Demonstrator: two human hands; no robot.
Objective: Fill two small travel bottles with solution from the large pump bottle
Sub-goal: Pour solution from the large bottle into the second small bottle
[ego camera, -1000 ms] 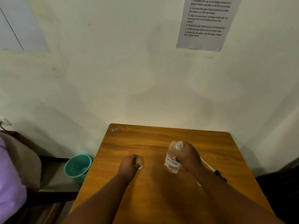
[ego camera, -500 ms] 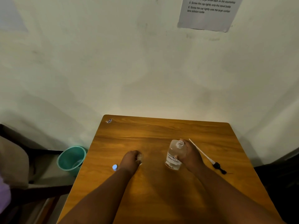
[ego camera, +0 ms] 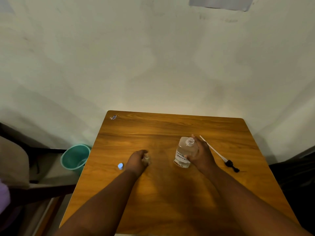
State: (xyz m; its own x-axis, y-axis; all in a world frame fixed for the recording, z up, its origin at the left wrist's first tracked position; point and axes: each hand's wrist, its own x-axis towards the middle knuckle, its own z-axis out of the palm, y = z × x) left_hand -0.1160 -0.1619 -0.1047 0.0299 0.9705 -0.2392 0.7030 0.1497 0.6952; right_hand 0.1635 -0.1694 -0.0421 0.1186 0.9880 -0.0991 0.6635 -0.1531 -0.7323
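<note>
While the right hand [ego camera: 202, 155] grips the large bottle [ego camera: 185, 153], the left hand [ego camera: 137, 160] apparently holds a small bottle [ego camera: 147, 159].

A single head-worn wide-angle camera looks forward and down from above the near edge of the counter [ego camera: 170, 210], facing the wall [ego camera: 153, 57] behind it. Both forearms reach in from the bottom of the frame, close to the lens. The counter fills the lower half, the wall the upper.

table [ego camera: 170, 126]: we see glossy wood-grain veneer
large bottle [ego camera: 185, 153]: clear smooth plastic, at our 1 o'clock
bucket [ego camera: 75, 158]: teal plastic, 10 o'clock
wall [ego camera: 153, 57]: matt plaster
</note>
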